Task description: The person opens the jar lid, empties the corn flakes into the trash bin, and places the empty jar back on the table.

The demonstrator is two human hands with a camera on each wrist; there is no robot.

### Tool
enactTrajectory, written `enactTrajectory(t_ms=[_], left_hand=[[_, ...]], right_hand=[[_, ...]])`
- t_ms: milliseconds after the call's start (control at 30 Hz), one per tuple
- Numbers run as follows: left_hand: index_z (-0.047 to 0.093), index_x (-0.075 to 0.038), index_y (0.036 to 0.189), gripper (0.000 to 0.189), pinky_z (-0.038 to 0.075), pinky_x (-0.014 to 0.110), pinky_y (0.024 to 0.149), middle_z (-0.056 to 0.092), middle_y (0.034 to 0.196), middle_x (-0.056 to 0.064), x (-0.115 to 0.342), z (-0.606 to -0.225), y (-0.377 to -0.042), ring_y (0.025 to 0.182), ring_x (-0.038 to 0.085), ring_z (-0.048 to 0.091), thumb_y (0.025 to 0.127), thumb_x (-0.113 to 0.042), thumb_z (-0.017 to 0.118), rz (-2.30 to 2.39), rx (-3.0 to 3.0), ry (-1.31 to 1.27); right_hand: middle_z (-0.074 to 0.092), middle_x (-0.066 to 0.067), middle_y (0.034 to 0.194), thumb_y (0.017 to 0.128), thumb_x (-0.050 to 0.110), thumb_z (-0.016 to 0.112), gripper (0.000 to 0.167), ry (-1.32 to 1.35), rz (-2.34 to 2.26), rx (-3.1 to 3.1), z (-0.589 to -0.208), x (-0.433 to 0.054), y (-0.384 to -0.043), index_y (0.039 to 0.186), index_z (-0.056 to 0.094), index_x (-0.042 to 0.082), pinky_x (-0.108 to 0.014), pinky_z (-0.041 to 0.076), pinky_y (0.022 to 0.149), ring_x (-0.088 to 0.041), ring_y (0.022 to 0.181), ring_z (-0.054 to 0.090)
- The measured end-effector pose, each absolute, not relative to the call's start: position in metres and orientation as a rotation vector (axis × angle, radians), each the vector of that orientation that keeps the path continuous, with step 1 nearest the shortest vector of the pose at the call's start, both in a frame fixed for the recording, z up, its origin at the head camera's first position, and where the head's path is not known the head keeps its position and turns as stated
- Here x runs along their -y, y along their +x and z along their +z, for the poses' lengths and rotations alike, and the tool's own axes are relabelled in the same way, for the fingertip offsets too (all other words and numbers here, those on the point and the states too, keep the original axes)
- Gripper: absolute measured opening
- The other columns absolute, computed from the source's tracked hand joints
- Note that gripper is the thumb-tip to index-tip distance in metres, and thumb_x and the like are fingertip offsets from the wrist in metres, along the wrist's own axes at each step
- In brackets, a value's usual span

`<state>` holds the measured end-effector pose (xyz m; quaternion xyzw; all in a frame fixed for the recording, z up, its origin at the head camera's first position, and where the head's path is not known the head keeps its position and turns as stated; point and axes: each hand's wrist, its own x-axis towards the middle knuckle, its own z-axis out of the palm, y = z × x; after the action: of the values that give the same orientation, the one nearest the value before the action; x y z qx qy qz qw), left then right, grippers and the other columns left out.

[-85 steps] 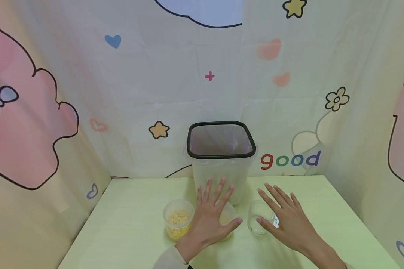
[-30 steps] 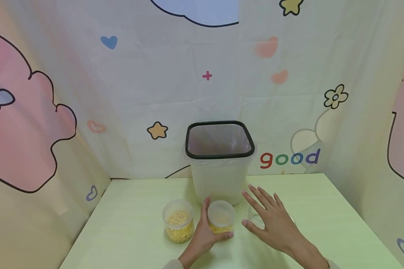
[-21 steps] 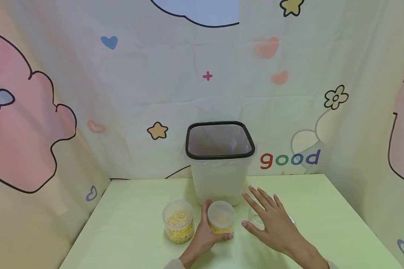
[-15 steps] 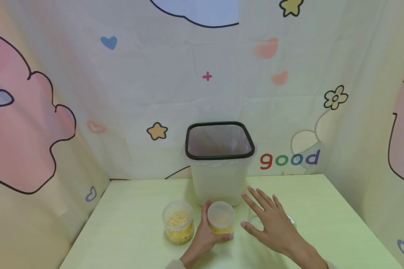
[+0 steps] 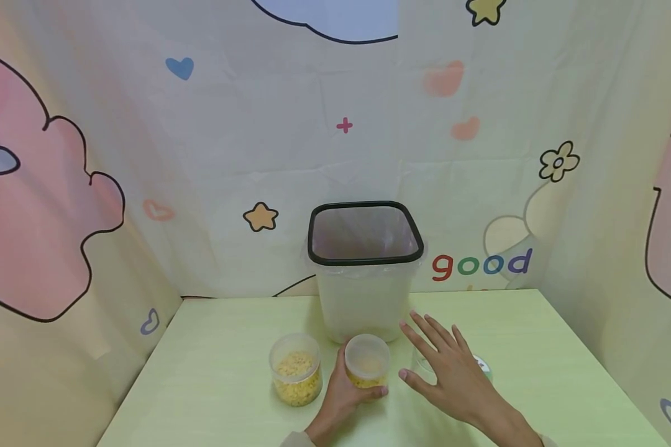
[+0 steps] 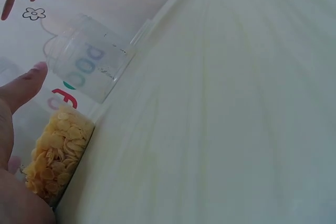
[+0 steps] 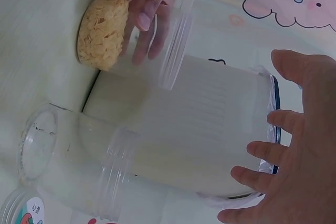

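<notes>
Cartoon-printed cloth (image 5: 246, 130) backs a pale table (image 5: 218, 360). Midway stands a part-filled flake jar (image 5: 367, 359) — likely light, slick, stiff plastic, best gripped round its sides, as the left hand (image 5: 342, 390) does. Beside it, the right hand (image 5: 453, 375) hovers spread near a clear jar (image 7: 86, 145); behind, a bin (image 5: 363, 298).

At the bottom edge of the head view, just left of centre, you show the end of a plain, pale beige left sleeve (image 5: 298, 439), and toward the lower right a thin sliver of a similarly light right sleeve (image 5: 549, 441). Your left hand (image 5: 343, 390) and right hand (image 5: 451, 375) are bare, with long, slender fingers (image 5: 419, 341).
</notes>
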<state>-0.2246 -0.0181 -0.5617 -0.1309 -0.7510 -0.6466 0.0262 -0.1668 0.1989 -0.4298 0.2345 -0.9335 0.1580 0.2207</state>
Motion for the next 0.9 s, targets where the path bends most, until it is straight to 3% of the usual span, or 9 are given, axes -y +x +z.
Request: enactTrajectory(t_ms=[367, 900], left_hand=[[0.034, -0.021, 0.146, 0.099, 0.044, 0.045, 0.1, 0.055, 0.133, 0.007, 0.016, -0.553, -0.221, 0.119, 0.024, 0.055, 0.065, -0.027, 0.091, -1.935, 2.345, -0.34], [0.035, -0.018, 0.145, 0.1, 0.048, 0.042, 0.095, 0.057, 0.132, 0.005, 0.022, -0.528, -0.213, 0.117, 0.023, 0.057, 0.064, -0.034, 0.09, -1.775, 2.357, -0.452]], right_hand=[[0.03, 0.002, 0.161, 0.087, 0.053, 0.065, 0.074, 0.659, 0.432, 2.573, -0.426, -0.196, -0.168, 0.152, 0.038, 0.029, -0.067, 0.023, 0.112, -0.032, 0.145, 0.033], [0.033, -0.001, 0.16, 0.087, 0.053, 0.066, 0.074, 0.684, 0.441, 2.545, -0.412, -0.188, -0.17, 0.151, 0.038, 0.029, -0.067, 0.023, 0.113, -0.031, 0.146, 0.032]])
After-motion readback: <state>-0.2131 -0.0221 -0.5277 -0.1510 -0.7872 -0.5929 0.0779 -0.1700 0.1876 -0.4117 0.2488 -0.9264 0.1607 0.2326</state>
